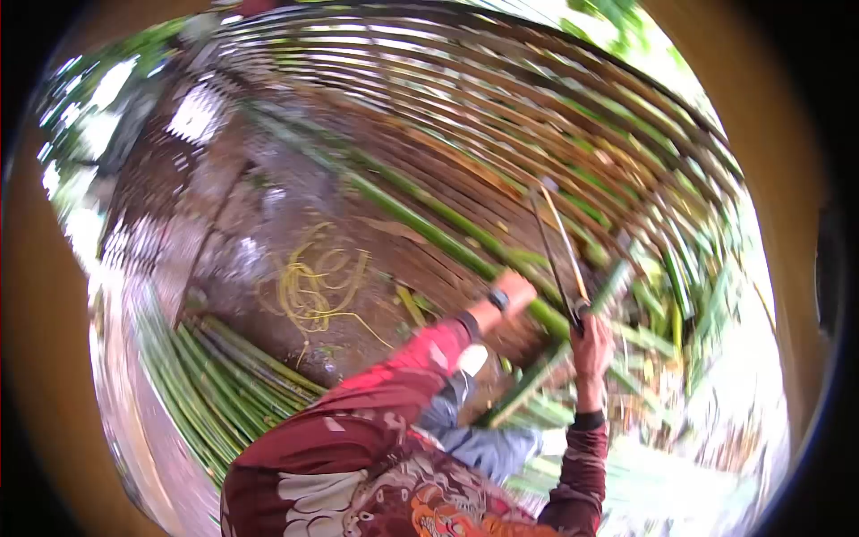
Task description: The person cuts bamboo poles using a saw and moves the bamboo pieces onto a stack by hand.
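Head view: right hand wrapped round handle of saw, frame reaching up and away, just right of left hand. Left hand at green pole; blurred, cannot tell whether fingers close round it. Yellow cord coiled on ground, near bundled poles, lower left.

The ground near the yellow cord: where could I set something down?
The brown ground looks mostly bare between the yellow cord and the long green pole. Crowded: around the saw, left hand and right hand, and at the stacked poles.
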`<action>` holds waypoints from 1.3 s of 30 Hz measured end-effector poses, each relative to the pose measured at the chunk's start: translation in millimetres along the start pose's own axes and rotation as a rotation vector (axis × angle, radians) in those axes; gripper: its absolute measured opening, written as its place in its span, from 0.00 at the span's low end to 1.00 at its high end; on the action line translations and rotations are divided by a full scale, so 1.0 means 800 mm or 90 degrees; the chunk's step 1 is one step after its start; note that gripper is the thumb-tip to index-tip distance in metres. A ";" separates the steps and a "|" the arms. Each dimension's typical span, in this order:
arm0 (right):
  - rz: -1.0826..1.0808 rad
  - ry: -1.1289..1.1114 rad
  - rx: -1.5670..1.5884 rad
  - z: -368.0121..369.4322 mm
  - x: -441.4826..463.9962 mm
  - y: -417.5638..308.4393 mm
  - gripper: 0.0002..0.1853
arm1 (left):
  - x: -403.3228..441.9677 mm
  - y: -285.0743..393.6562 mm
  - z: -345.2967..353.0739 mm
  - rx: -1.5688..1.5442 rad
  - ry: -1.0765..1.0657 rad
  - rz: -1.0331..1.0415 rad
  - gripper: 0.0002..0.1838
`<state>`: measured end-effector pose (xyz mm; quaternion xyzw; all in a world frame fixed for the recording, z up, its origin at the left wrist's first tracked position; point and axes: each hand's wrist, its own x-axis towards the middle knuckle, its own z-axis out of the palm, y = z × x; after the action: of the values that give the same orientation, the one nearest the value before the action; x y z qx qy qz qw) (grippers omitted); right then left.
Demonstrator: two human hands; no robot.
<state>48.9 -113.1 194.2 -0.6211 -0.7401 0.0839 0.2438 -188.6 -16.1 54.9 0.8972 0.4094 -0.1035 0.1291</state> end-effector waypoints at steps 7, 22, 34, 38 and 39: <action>0.484 0.147 0.196 -0.105 -0.206 -0.134 0.20 | 0.047 -0.018 0.018 0.017 -0.020 0.005 0.29; 0.688 0.115 0.326 -0.001 -0.209 -0.168 0.21 | 0.029 -0.008 0.027 0.017 0.105 -0.009 0.17; 0.671 0.170 0.327 0.011 -0.189 -0.178 0.21 | 0.028 -0.004 0.037 0.002 0.135 -0.025 0.21; 0.668 0.182 0.347 0.009 -0.165 -0.137 0.18 | 0.029 -0.003 0.041 0.010 0.148 -0.020 0.22; 0.689 0.191 0.357 0.005 -0.166 -0.132 0.18 | 0.022 0.000 0.043 0.003 0.138 -0.015 0.20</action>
<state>-31.4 -262.8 202.0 -0.8252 -0.2282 0.2987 0.4217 -180.1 -14.7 17.0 0.8987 0.4310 -0.0085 0.0805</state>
